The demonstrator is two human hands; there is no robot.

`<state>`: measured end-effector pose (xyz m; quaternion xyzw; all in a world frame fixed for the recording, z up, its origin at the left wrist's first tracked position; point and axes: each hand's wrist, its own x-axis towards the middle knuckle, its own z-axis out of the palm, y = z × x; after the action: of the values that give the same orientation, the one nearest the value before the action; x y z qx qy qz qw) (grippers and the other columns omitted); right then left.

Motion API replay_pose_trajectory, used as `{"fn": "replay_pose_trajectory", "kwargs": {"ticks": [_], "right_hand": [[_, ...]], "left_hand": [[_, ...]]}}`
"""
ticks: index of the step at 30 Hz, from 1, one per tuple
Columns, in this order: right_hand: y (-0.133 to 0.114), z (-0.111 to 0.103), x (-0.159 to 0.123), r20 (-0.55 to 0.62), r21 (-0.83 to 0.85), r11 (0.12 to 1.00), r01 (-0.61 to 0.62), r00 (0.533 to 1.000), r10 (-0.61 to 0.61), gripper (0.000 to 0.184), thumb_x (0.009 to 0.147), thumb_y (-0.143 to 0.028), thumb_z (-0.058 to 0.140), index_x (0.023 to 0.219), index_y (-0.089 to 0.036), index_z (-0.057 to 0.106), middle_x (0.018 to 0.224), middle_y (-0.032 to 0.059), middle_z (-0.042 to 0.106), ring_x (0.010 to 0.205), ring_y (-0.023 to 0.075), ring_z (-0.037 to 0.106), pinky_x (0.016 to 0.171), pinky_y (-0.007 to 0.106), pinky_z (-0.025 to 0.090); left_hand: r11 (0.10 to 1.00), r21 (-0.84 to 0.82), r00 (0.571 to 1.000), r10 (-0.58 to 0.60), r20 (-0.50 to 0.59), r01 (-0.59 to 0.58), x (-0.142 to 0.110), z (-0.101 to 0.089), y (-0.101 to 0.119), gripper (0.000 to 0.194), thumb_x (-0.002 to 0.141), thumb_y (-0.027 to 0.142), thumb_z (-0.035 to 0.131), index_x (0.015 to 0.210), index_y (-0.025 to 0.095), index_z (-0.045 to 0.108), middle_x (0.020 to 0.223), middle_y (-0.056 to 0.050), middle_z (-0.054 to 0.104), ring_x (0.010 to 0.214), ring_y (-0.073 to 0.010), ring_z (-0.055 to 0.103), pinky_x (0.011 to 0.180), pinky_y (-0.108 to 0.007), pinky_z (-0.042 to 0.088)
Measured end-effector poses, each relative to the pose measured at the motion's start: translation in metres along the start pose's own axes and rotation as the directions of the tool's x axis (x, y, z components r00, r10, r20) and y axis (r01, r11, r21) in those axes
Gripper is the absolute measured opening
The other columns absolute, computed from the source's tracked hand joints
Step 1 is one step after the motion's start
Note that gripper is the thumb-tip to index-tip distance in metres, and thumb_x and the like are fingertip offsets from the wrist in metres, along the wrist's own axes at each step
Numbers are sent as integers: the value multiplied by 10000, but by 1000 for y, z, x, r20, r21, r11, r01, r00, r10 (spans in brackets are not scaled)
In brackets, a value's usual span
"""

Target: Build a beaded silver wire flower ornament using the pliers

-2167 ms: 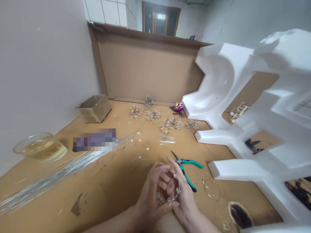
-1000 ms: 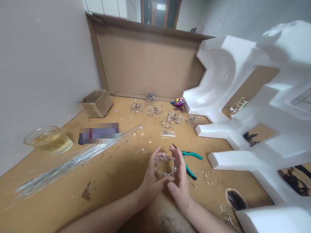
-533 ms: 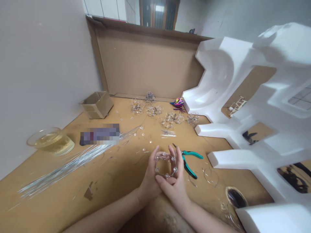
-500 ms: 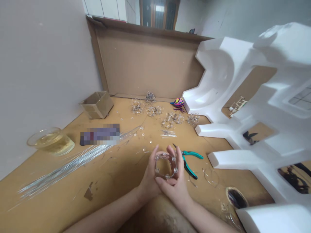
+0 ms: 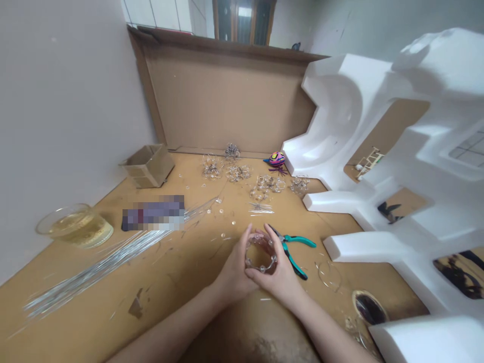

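A wire ring with clear beads (image 5: pixel 262 268) is held between both hands over the near middle of the table. My left hand (image 5: pixel 236 267) curls round its left side, fingertips up at the top. From the right, my right hand (image 5: pixel 282 275) grips it, thumb along the lower edge and fingers round the far side. Just beyond the right hand lie pliers with teal and black handles (image 5: pixel 298 242), their jaws partly behind my fingers. Loose clear beads (image 5: pixel 233 223) and a small bunch of short wires (image 5: pixel 260 207) lie ahead of the hands.
Long straight wires (image 5: pixel 109 267) stretch across the left, near a glass bowl of yellowish liquid (image 5: pixel 81 232) and a small cardboard box (image 5: pixel 151 169). Beaded wire pieces (image 5: pixel 268 185) sit toward the back. White foam blocks (image 5: pixel 351 247) line the right; a cardboard panel (image 5: pixel 230 101) stands behind.
Both hands have shifted slightly right with the beaded ring, which has turned a little between the fingers. The camera view has moved slightly; the table things lie as before.
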<state>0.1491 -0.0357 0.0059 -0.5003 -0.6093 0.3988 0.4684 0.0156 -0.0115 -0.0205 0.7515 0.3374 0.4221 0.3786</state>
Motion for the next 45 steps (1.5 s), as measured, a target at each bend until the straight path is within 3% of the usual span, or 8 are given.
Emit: {"fn": "replay_pose_trajectory", "kwargs": {"ticks": [7, 17, 22, 27, 30, 33, 38, 45], "right_hand": [[29, -19, 9, 84, -418, 908, 38, 996, -3, 699, 566, -268, 722, 1208, -209, 452, 1221, 88, 513, 1155, 228, 454, 991, 388, 354], [20, -36, 9, 134, -396, 918, 34, 991, 20, 813, 659, -392, 677, 1352, -216, 291, 1388, 109, 355, 1264, 239, 344, 1038, 413, 299], [9, -60, -9, 76, -518, 855, 19, 997, 24, 601, 741, -313, 595, 1300, -218, 396, 1133, 89, 541, 932, 196, 557, 855, 376, 448], [3, -54, -18, 146, -620, 784, 24, 986, 85, 402, 758, -260, 558, 1157, -214, 536, 1052, 74, 581, 793, 168, 577, 746, 320, 462], [-3, -55, -16, 102, -663, 749, 23, 993, 60, 223, 793, -230, 497, 987, -211, 607, 927, 50, 637, 775, 167, 591, 714, 297, 447], [-8, -69, -15, -5, -701, 712, -42, 999, 54, 189, 827, -241, 442, 804, -211, 627, 792, 24, 659, 707, 156, 596, 663, 272, 427], [-12, -98, -21, -153, -824, 531, -196, 980, 125, 228, 822, -276, 442, 709, -225, 634, 682, 7, 654, 604, 147, 578, 539, 245, 348], [-15, -111, -26, 5, -958, 279, -61, 973, 230, 281, 827, -207, 423, 621, -187, 612, 630, 39, 629, 569, 145, 565, 494, 250, 249]], "left_hand": [[922, 386, 965, -136, 226, 39, 6, -24, -16, 876, 646, 255, 640, 1388, 148, 186, 1343, -162, 413, 1233, -307, 367, 1026, -491, 284], [902, 426, 940, -207, 272, 75, 9, -38, -9, 923, 657, 413, 662, 1403, 193, 164, 1396, -133, 362, 1273, -290, 333, 1035, -462, 293], [891, 451, 927, -211, 310, 52, 9, -46, -9, 939, 645, 443, 672, 1409, 234, 168, 1440, -119, 300, 1303, -302, 286, 1053, -488, 250], [866, 499, 926, -198, 322, 12, 10, -51, -6, 832, 662, 477, 651, 1368, 240, 279, 1392, -101, 378, 1277, -290, 326, 1064, -491, 209], [872, 489, 950, -149, 274, -4, 14, -53, 0, 640, 707, 453, 616, 1267, 218, 414, 1274, -99, 480, 1169, -257, 437, 984, -411, 340], [865, 499, 988, -113, 101, 48, 17, -52, 3, 226, 823, 379, 471, 885, 184, 566, 870, -37, 574, 797, -160, 543, 715, -270, 434], [855, 506, 990, -62, -123, 116, 18, -48, -3, 340, 853, 312, 392, 539, 189, 347, 537, 59, 293, 499, -91, 326, 502, -211, 283], [862, 490, 986, -60, -155, 130, 17, -50, -10, 354, 834, 308, 416, 536, 195, 264, 533, 60, 227, 491, -84, 278, 478, -208, 234]]}}
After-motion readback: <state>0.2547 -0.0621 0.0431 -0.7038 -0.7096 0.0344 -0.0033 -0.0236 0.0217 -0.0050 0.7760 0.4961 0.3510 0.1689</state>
